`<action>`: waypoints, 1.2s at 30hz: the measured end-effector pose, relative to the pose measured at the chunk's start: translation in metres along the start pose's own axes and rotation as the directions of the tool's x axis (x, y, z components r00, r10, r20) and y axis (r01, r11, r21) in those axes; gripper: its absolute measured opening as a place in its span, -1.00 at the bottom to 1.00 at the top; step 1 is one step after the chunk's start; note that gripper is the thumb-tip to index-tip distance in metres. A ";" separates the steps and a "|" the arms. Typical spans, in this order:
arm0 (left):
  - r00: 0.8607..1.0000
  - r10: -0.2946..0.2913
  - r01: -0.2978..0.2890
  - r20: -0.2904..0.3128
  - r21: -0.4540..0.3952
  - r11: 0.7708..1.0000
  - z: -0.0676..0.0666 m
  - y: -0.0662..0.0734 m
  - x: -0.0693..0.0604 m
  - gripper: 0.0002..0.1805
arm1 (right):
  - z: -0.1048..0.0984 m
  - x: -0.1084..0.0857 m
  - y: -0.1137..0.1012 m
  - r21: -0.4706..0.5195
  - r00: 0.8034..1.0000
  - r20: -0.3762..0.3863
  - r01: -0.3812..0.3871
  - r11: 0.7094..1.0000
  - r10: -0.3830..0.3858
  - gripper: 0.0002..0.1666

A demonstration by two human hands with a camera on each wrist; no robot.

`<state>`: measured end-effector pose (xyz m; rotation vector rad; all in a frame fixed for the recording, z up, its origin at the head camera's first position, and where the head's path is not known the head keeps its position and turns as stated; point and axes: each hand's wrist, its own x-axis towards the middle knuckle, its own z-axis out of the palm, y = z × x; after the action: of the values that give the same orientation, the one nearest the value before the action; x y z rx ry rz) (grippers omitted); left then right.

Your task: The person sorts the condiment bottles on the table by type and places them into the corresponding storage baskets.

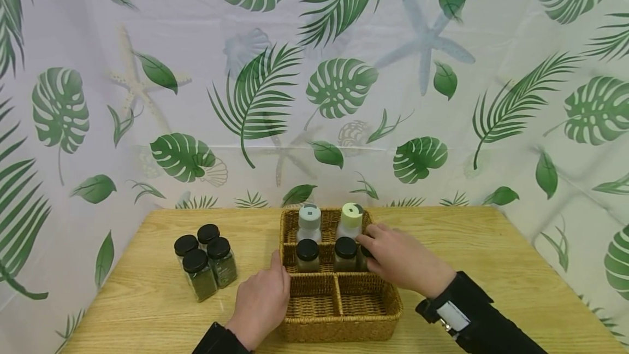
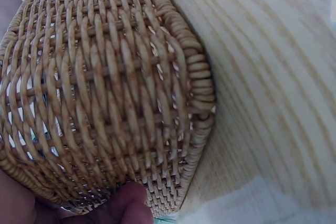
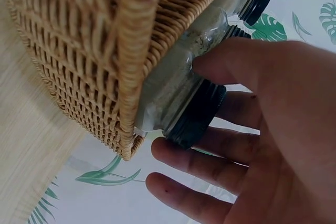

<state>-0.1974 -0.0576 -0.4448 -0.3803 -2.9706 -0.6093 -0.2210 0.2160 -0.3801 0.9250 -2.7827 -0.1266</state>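
Observation:
A wicker basket (image 1: 341,329) with compartments stands on the table. My left hand (image 1: 262,299) grips its left side, fingertips against the woven wall (image 2: 105,77) in the left wrist view. At the right end of the middle row, my right hand (image 1: 405,258) holds a black-lidded glass jar (image 3: 170,82). Its thumb lies on the jar's shoulder and its fingers are behind the black lid (image 3: 197,116). Two more black-lidded jars, one at left (image 1: 307,253) and one at centre (image 1: 345,250), share that row. Behind them stand a grey-capped bottle (image 1: 309,223) and a yellow-capped bottle (image 1: 351,220).
Several black-lidded jars (image 1: 200,275) with dark green contents stand grouped on the wooden table (image 1: 147,299), left of the basket. The basket's front part is split by a divider (image 1: 337,294). A leaf-patterned cloth (image 1: 275,97) hangs behind the table.

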 end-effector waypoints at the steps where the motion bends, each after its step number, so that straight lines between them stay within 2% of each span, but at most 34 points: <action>1: 1.000 -0.001 0.001 0.003 -0.004 1.000 0.000 0.000 0.000 -0.47 | 0.000 0.000 0.000 -0.006 1.000 -0.004 -0.001 1.000 0.001 -0.61; 5: 1.000 0.009 -0.009 0.008 0.004 1.000 -0.002 -0.001 -0.001 -0.47 | 0.000 -0.001 0.000 -0.020 1.000 -0.009 -0.002 1.000 0.002 -0.55; 8: 1.000 0.012 -0.013 0.010 0.009 1.000 -0.002 -0.002 -0.001 -0.47 | -0.002 -0.002 0.001 0.012 1.000 -0.019 -0.008 1.000 0.008 -0.48; 13: 1.000 0.009 -0.009 0.015 -0.001 1.000 -0.001 -0.002 -0.001 -0.47 | -0.008 -0.007 0.009 0.104 0.993 -0.107 -0.033 0.994 0.044 -0.53; 16: 1.000 0.006 -0.006 0.017 -0.008 1.000 -0.002 -0.001 -0.001 -0.47 | -0.007 -0.009 0.018 0.160 0.983 -0.153 -0.079 0.984 0.104 -0.62; 21: 1.000 0.001 -0.001 0.013 -0.011 1.000 -0.001 0.000 0.000 -0.47 | 0.005 -0.014 0.036 0.258 0.957 -0.148 -0.206 0.944 0.249 -0.69; 24: 1.000 0.000 0.000 0.012 -0.009 1.000 -0.001 0.000 0.000 -0.47 | 0.019 -0.014 0.045 0.329 0.934 -0.133 -0.274 0.904 0.332 -0.74; 28: 1.000 -0.011 0.011 0.021 -0.015 1.000 0.000 -0.001 0.000 -0.47 | 0.039 -0.013 0.053 0.467 0.903 -0.067 -0.347 0.814 0.423 -0.71; 31: 0.999 -0.020 0.021 0.028 -0.021 1.000 0.000 -0.001 0.000 -0.46 | 0.052 -0.011 0.055 0.570 0.891 0.012 -0.378 0.729 0.453 -0.60; 36: 1.000 -0.002 0.002 0.014 -0.013 1.000 0.001 -0.001 0.001 -0.47 | 0.064 -0.008 0.056 0.684 0.884 0.125 -0.405 0.607 0.450 -0.43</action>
<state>-0.1983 -0.0583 -0.4459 -0.3839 -2.9816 -0.6296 -0.2620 0.2667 -0.4355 0.2976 -2.9053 1.0834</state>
